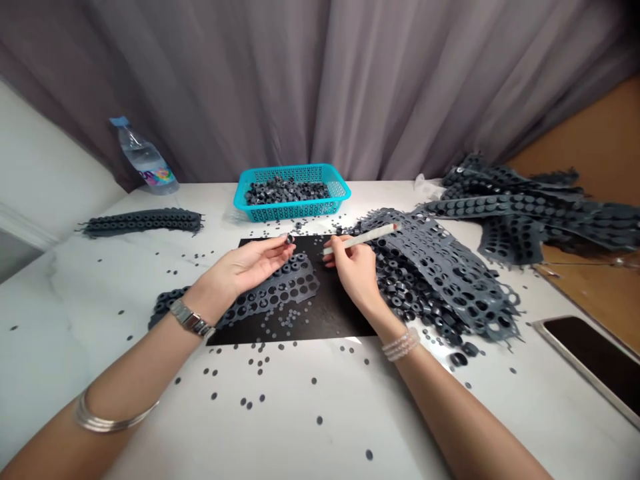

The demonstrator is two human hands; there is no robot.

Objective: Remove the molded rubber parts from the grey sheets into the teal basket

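Between thumb and fingers, my left hand (257, 262) pinches a small black rubber ring (290, 239) above the dark mat. My right hand (355, 263) is closed around a slim whitish pen-like tool (373, 235) with a reddish end pointing up to the right. Its lower tip lies near the mat and is too small to make out. Beneath my left hand, a grey perforated rubber sheet (295, 288) lies across the black mat (325, 313), with some round parts still in it. Small dark discs (285, 319) are scattered around the sheet.
A turquoise basket (293, 212) of black rings stands at the back. Right of the mat are loose rings (405, 287) and punched sheets (440, 260). More strips (530, 207) pile up far right, near a phone (595, 360). At left are another strip (143, 222) and a water bottle (147, 160).
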